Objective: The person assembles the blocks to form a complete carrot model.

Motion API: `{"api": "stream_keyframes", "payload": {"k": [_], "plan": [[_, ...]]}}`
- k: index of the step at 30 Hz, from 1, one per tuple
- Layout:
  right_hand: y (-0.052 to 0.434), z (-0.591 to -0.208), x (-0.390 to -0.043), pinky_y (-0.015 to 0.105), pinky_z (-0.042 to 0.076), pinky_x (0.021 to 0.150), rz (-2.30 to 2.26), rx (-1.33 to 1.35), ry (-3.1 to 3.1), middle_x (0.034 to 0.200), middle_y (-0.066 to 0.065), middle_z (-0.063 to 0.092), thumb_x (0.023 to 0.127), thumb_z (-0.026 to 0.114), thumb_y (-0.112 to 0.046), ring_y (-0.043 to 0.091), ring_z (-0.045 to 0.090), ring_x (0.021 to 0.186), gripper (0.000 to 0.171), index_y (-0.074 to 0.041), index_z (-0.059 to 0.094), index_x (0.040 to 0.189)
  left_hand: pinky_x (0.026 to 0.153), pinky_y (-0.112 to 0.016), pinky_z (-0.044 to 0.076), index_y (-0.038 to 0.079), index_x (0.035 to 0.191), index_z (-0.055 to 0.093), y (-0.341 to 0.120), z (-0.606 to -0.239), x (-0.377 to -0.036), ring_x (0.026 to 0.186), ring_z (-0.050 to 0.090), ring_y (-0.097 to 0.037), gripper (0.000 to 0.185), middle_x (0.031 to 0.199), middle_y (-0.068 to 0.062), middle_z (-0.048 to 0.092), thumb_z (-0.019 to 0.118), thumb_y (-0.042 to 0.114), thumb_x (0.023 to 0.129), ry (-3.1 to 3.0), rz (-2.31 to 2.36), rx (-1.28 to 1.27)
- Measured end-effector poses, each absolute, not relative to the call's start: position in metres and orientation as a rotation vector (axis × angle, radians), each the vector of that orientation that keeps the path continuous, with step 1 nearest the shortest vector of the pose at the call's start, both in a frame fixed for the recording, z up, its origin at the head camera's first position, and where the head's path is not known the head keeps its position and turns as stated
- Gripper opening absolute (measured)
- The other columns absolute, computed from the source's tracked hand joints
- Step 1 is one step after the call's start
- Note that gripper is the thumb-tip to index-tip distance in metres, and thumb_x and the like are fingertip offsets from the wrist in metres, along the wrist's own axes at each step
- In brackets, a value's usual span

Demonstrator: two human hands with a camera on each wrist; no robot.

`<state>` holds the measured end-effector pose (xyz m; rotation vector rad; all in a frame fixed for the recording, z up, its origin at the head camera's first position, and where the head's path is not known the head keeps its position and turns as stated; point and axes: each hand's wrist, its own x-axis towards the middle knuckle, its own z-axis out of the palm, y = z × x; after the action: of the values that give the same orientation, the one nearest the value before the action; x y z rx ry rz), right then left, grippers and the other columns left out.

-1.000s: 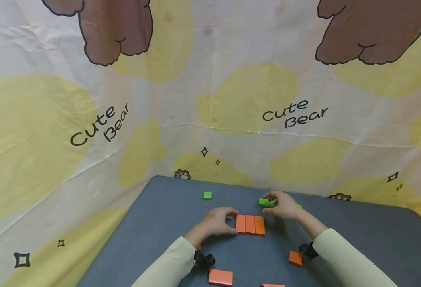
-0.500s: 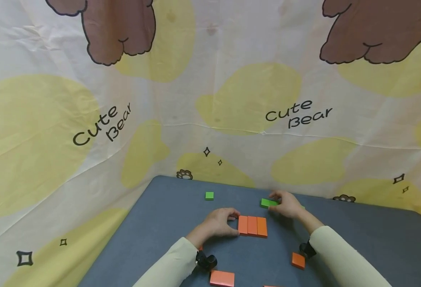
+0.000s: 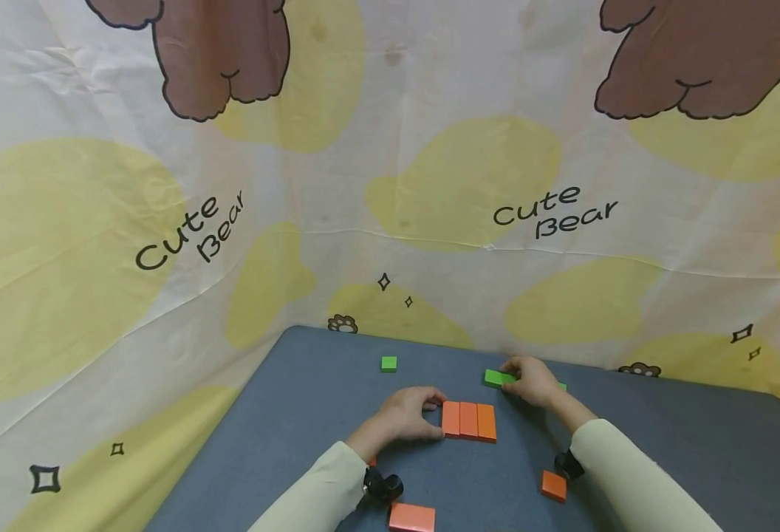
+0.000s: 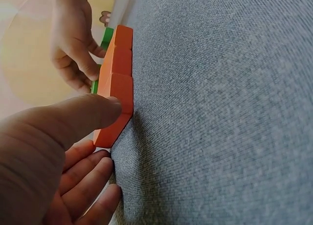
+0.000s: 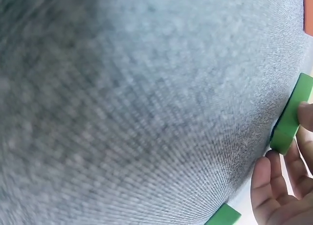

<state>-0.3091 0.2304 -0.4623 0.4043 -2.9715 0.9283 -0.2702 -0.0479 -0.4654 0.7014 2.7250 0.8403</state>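
Observation:
Three orange blocks (image 3: 468, 422) stand side by side in a row on the table, touching one another. My left hand (image 3: 406, 414) pinches the leftmost one between thumb and index finger; the left wrist view shows the thumb (image 4: 110, 110) against its near end and the other fingers spread behind. Farther back, my right hand (image 3: 534, 381) pinches the right part of a long green block (image 3: 496, 378) that lies on the table. In the right wrist view the thumb is on one side of this green block (image 5: 293, 112), the fingers at its end and far side.
A small green block (image 3: 388, 364) lies at the back left. Another green piece (image 3: 563, 386) shows partly behind the right hand. Nearer are an orange block (image 3: 553, 486) by the right wrist and a salmon block (image 3: 413, 517). A printed cloth (image 3: 430, 295) hangs behind the table.
My right hand has slid slightly right along the green block, so more of its left part shows. The left hand stays at the orange row. The head view has shifted a little.

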Motion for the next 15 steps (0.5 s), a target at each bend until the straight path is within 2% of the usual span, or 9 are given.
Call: {"api": "stream_keyframes", "payload": {"k": [15], "plan": [[0.205,-0.456,-0.304,0.035,0.053,0.069,1.081,0.509,-2.966,0.106,0.015,0.067,0.083,0.071,-0.01,0.029,0.063,0.094,0.025,-0.002,0.07,0.107,0.096,-0.036,0.049,0.022,0.122,0.063,-0.049,-0.467,-0.272,0.111,0.063,-0.011,0.05,0.122,0.006,0.065,0.08,0.032,0.076,2.713,0.86,0.68]]}}
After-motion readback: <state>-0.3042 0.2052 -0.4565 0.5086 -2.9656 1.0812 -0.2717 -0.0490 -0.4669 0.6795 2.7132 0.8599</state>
